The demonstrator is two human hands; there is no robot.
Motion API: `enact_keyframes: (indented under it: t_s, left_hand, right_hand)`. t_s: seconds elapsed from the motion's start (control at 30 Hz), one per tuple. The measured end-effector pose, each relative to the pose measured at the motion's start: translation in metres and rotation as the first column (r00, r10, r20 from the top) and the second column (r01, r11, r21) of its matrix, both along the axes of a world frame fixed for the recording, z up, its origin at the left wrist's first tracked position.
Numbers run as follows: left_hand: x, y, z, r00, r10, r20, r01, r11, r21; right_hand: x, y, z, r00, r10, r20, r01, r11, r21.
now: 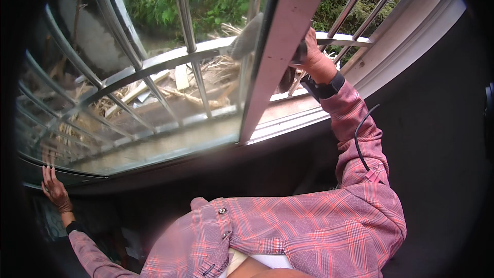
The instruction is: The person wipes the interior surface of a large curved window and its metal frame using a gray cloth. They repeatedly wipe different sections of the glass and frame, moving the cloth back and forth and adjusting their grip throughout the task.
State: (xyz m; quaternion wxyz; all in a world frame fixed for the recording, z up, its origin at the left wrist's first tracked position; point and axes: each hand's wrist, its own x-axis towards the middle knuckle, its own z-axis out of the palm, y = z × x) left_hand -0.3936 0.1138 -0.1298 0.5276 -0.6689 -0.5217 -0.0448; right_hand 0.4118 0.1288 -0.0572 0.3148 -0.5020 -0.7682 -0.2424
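My left hand (56,191) rests with its fingers apart against the lower edge of the sliding window's glass pane (154,143) at the far left. Through the open part of the window reaches my right hand (314,56), close behind the pink window frame stile (289,38). Its fingers are curled at a dark object (299,53), partly hidden by the stile; what it is I cannot tell. A greyish, blurred cloth or pad (247,38) shows through the glass near the stile. Black bands circle both wrists.
Metal security bars (185,11) stand outside the window, joined by a curved flat rail (166,60). The window track (293,123) runs below the opening. Dry sticks and boards (135,94) lie outside, with green plants behind. A black cable (359,135) is clipped to my right sleeve.
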Motion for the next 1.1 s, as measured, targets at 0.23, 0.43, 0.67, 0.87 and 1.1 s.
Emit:
enact_keyframes:
  t_s: [0.23,0.43,0.67,0.87,1.1]
  left_hand:
    - [-0.044,0.009,-0.022,0.981,0.190,0.043,-0.189,0.982,-0.011]
    - [-0.076,0.015,-0.035,0.953,0.301,0.032,-0.301,0.953,-0.020]
    - [-0.078,0.014,-0.044,0.862,0.505,-0.038,-0.506,0.862,-0.037]
    - [-0.097,0.006,-0.040,0.796,0.598,-0.092,-0.600,0.800,0.012]
    - [-0.086,0.025,-0.051,0.840,0.540,-0.055,-0.540,0.842,0.023]
  right_hand:
    - [-0.006,-0.001,-0.020,0.956,0.225,-0.190,-0.204,0.971,0.124]
    - [-0.063,0.025,-0.023,0.894,0.432,-0.119,-0.378,0.870,0.317]
    - [-0.097,0.043,-0.041,0.938,0.335,-0.093,-0.330,0.942,0.063]
    - [-0.081,0.021,-0.062,0.968,0.221,-0.119,-0.200,0.966,0.162]
    - [-0.110,0.034,-0.048,0.999,-0.052,0.000,0.052,0.998,-0.028]
